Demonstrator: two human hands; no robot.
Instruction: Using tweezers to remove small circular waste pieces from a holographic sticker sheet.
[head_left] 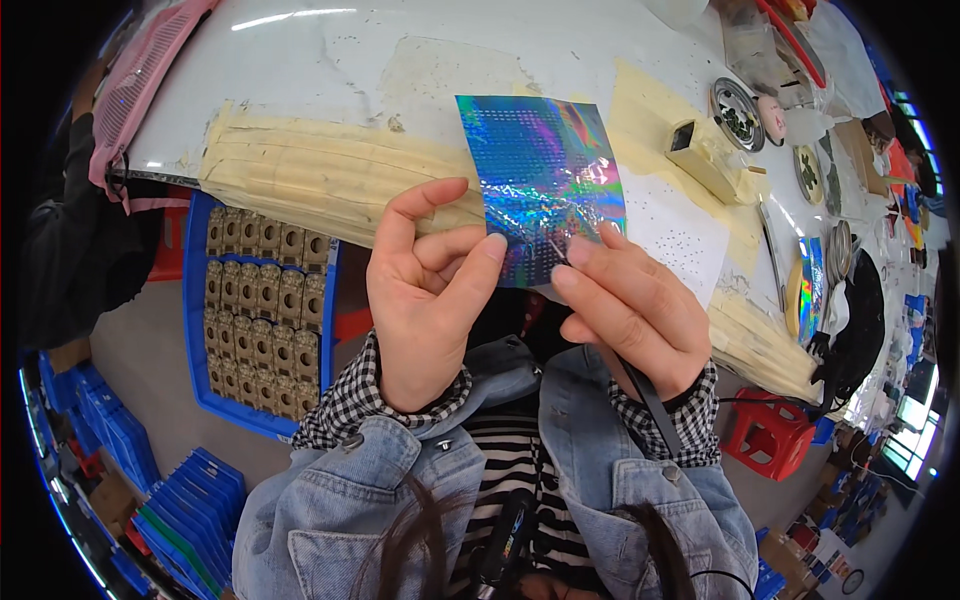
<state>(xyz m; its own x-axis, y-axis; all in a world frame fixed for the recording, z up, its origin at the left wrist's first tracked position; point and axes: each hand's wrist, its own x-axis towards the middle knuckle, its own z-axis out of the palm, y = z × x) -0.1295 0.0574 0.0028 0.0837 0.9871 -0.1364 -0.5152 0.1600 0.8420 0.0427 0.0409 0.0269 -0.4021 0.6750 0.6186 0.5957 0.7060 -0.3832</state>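
Fingers [468, 284] hold a shiny sheet [545, 165] at a white table [320, 65] near blue crates [196, 345].

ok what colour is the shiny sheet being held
The shiny sheet is mostly blue with green and purple glints, best seen in the head view.

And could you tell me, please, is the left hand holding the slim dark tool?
No, the slim dark tool sits in the right hand.

Wht worktable [330, 60] w/ taped edge [320, 150], grey flr [165, 345], red plastic stool [768, 437] & bright windows [908, 425] at R.
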